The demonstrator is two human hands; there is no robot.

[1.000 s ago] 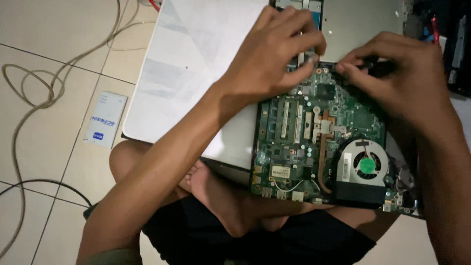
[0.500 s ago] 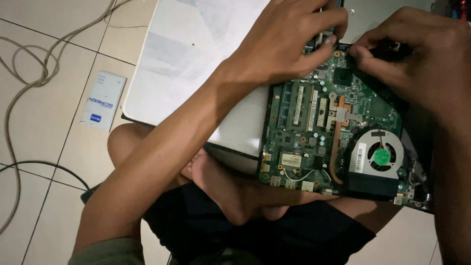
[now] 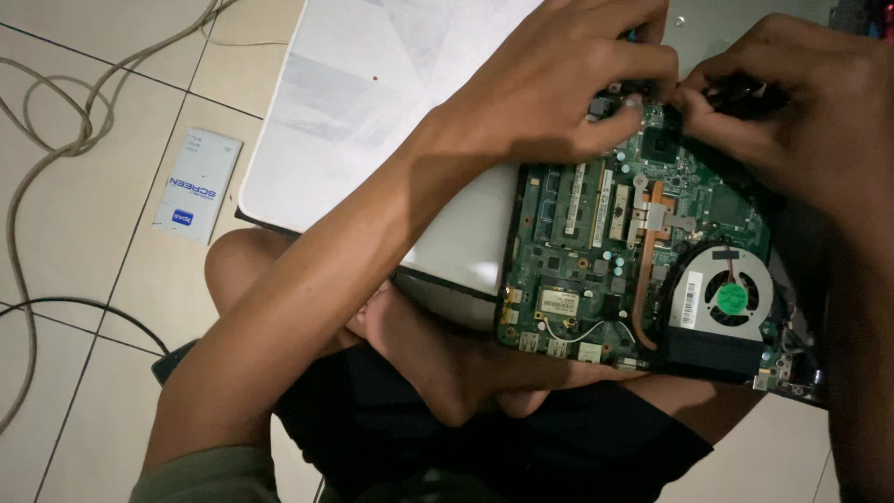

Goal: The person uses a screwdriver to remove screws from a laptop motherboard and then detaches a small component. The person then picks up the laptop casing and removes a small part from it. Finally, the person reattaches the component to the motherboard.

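A green laptop motherboard [image 3: 577, 251] lies across my crossed legs, with a round cooling fan [image 3: 731, 298] and a copper heat pipe [image 3: 647, 270] on its right half. My left hand [image 3: 559, 84] is curled over the board's top edge, its fingertips pinching there. My right hand [image 3: 801, 121] meets it from the right, closed around a small dark object [image 3: 736, 93] that I cannot identify. The fingertips of both hands almost touch. What lies under them is hidden.
A white flat panel [image 3: 372, 112] sits on the tiled floor left of the board, partly under it. A small white packet [image 3: 196, 186] lies further left. A pale cable [image 3: 56, 121] loops at far left, and a black cable [image 3: 93, 307] runs below it.
The view has shifted, so the board sits lower and further right in frame. Both hands have stayed at the board's top edge and drawn slightly closer together.
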